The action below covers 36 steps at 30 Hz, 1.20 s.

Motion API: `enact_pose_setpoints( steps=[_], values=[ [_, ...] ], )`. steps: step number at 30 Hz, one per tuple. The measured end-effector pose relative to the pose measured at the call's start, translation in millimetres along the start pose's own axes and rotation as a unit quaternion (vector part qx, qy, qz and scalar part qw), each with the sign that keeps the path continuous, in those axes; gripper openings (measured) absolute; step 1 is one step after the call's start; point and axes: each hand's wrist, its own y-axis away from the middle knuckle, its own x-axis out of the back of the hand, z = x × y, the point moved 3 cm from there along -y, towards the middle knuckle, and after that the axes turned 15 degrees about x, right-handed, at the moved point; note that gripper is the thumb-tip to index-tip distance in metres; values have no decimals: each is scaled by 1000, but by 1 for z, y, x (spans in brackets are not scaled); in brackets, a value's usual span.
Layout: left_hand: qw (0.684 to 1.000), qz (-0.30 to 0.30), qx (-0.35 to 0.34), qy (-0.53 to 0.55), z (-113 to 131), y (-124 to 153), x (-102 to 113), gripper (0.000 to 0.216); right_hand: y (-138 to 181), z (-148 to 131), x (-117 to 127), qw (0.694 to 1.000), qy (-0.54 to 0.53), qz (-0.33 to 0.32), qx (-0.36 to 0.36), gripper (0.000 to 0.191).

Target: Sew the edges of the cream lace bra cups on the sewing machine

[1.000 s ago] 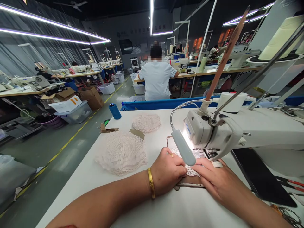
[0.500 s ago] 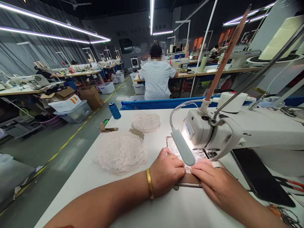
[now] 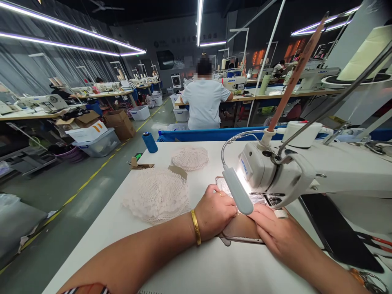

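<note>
White lace fabric (image 3: 224, 186) lies under the lit head of the white sewing machine (image 3: 255, 165), mostly covered by my hands and the lamp. My left hand (image 3: 216, 211) is closed, its bent fingers pinching the lace left of the needle area. On the right, my right hand (image 3: 277, 228) has its fingers together, gripping the lace at the fingertips close to the presser foot. The needle itself is hidden. Beneath both hands is a brownish plate (image 3: 243, 228) with a pale edge. A grey lamp (image 3: 238, 191) hangs just above the fingers.
Two lace piles, a large one (image 3: 159, 196) and a smaller one (image 3: 190, 158), lie left on the white table (image 3: 128, 253). A blue thread spool (image 3: 150, 142) stands at the far edge. A black phone-like slab (image 3: 339, 232) lies right. A person in white (image 3: 204, 102) sits ahead.
Both hands have shifted slightly toward the machine. The lace that showed between them is now mostly covered, and more of the brown plate shows. The view has tilted a little.
</note>
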Motion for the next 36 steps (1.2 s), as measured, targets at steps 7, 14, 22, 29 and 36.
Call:
enact_pose_setpoints(
  steps=[7, 14, 22, 29, 36],
  values=[
    [1000, -24, 15, -13, -2, 0, -3, 27, 10, 15, -10, 1000, 10, -9, -27, 46],
    [989, -116, 89, -31, -7, -7, 8, 29, 13, 18, -13, 999, 12, -10, -45, 51],
    [979, -189, 46, 61, 7, -7, 39, 41, -6, -5, 9, 993, -82, 65, 52, 52],
    [977, -209, 6, 35, -5, -1, 25, 10, 0, -1, 4, 996, -87, -23, -5, 30],
    [986, -153, -29, 54, 5, 4, 24, 18, 2, -7, 12, 992, -109, -30, 50, 36]
  ],
)
